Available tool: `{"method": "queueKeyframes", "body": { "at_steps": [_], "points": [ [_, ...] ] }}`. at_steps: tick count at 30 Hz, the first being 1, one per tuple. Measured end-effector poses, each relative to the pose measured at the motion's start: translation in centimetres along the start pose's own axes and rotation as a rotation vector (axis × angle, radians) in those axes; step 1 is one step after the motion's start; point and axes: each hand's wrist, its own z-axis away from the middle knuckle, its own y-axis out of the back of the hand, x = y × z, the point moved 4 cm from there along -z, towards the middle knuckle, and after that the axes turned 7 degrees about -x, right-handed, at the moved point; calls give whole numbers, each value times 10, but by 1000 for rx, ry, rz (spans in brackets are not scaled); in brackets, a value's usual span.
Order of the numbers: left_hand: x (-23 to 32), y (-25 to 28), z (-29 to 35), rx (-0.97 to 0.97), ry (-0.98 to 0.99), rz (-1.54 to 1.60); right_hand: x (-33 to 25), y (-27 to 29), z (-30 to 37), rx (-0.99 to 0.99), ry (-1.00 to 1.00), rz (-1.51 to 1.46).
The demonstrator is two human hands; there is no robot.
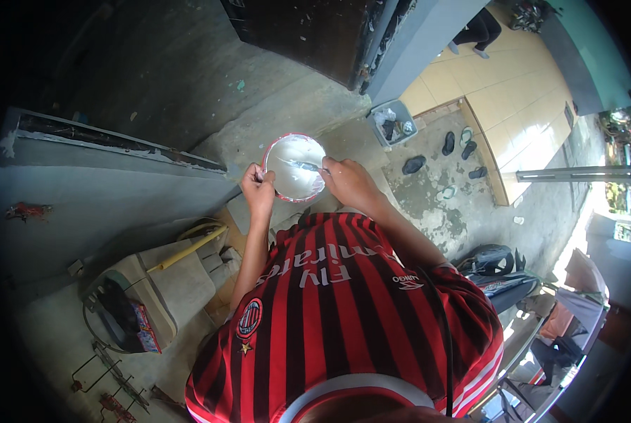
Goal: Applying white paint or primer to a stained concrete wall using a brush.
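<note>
A red-and-black striped fabric jersey (357, 310) lies nearest, below the round, red-rimmed bucket (294, 200) with its white contents. Left of the bucket, the left hand (257, 185) pinches its rim; right of it, the right hand (349, 182) grasps a slim, greyish tool (305, 166), possibly a scraper, lying lengthwise leftward over the bucket's mouth.

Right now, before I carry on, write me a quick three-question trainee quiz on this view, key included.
1. Which hand grips the edge of the white tub with the red rim?
2. True or false: the right hand holds a tool at the tub's mouth.
3. What lies on the floor to the right of the grey bin? A) bottles B) sandals C) plates

Key: 1. The left hand. 2. True. 3. B, sandals.
</note>
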Motion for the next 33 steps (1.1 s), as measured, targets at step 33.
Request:
{"method": "queueKeyframes", "body": {
  "at_steps": [33],
  "points": [
    [3,24,6,95,-58,118,0,53,-13,-67,325,26]
  ]
}}
